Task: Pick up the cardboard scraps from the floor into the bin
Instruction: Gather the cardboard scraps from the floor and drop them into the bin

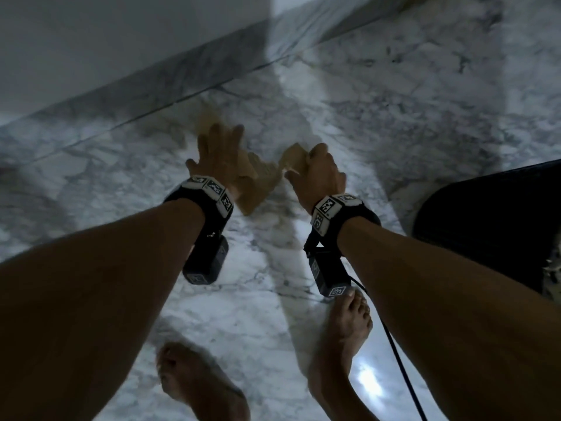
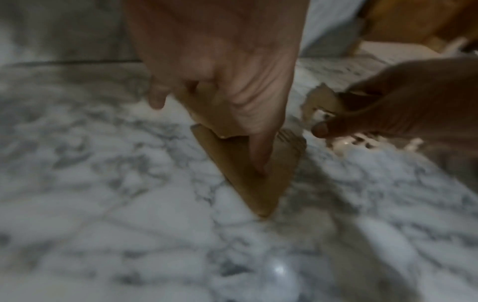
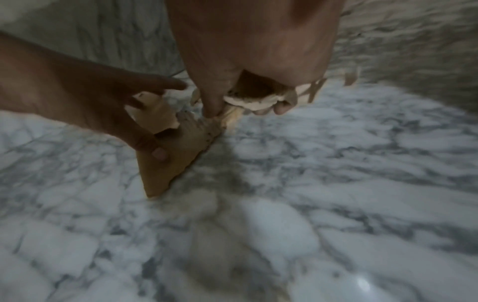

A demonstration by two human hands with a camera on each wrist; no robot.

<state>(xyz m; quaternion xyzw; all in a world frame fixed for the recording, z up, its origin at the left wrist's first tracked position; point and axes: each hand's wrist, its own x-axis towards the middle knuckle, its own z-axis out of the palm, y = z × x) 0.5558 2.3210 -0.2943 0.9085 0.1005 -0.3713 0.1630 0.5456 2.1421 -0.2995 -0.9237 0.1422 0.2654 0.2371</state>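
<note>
On the marble floor, my left hand point(image 1: 218, 153) pinches a triangular brown cardboard scrap point(image 2: 248, 183), thumb point(image 2: 258, 155) pressed on its face. A second, smaller scrap point(image 3: 155, 114) sits between the same hand's fingers. My right hand point(image 1: 321, 177), just to the right, grips a torn wad of cardboard scraps point(image 3: 248, 98) in curled fingers; one ragged edge point(image 1: 296, 156) sticks out toward the left hand. The black bin point(image 1: 485, 223) stands at the right, near my right forearm. All three views are blurred.
A marble skirting and white wall point(image 1: 151, 86) run behind the hands. My bare feet point(image 1: 346, 329) point(image 1: 194, 384) stand close below them, and a black cable point(image 1: 400, 369) hangs from the right wrist. Small pale bits point(image 3: 349, 77) lie beyond the right hand. A brown wooden object point(image 2: 413, 20) is far right.
</note>
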